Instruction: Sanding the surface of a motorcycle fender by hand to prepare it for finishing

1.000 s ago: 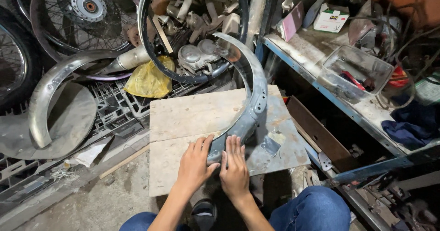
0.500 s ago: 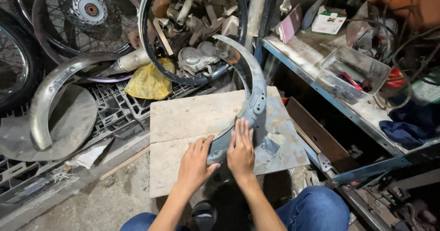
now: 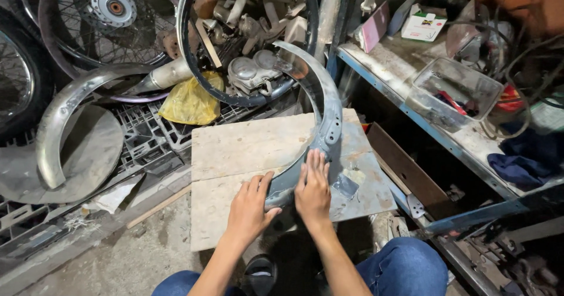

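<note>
Left hand (image 3: 249, 205) lies flat and open on the board (image 3: 247, 149), thumb against the curved metal mudguard (image 3: 326, 120). Right hand (image 3: 312, 187), fingers spread, presses the mudguard's lower end; it has slid toward 12 o'clock since earlier. Open board lies at 10 o'clock; the shelf (image 3: 411, 117) crowds 2 o'clock.

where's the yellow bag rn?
Head view, upper left of centre: the yellow bag lies on the grey plastic crate, just below the wheel rim, beyond the wooden board's far-left corner.
</note>
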